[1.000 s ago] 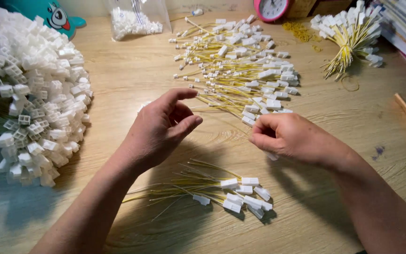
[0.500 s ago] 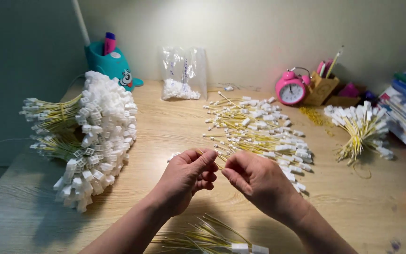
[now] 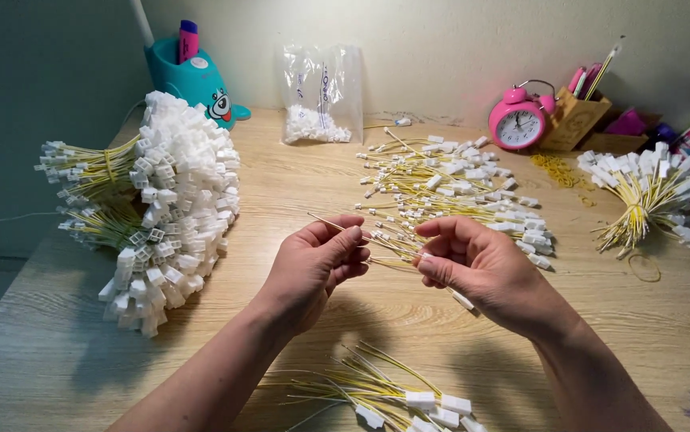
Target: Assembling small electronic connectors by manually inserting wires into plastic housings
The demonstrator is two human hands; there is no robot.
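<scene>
Since half a second ago the hands have hardly shifted, though the view has settled a little lower, so the near pile shows more fully. Nearest, at the table's [image 3: 57, 376] front edge, lies a loose pile of yellow wires with white connectors [image 3: 397, 392]. Above it the left hand [image 3: 313, 268] pinches the thin bare end of a yellow wire [image 3: 377, 244] between thumb and fingertips, a narrow grip closed on it, while the right hand [image 3: 481, 268] holds the same wire's other stretch, its white connector [image 3: 463, 301] poking out below the palm. Farther off spread the scattered wires [image 3: 457, 192], with a big bundled heap of connectors [image 3: 169, 200] at left and a tied bundle [image 3: 641, 188] at right (the pink alarm clock [image 3: 518, 122] and plastic bag [image 3: 321, 92] stand farthest). The slim wire could slip from either pinch, or snag on the scattered ones just behind.
</scene>
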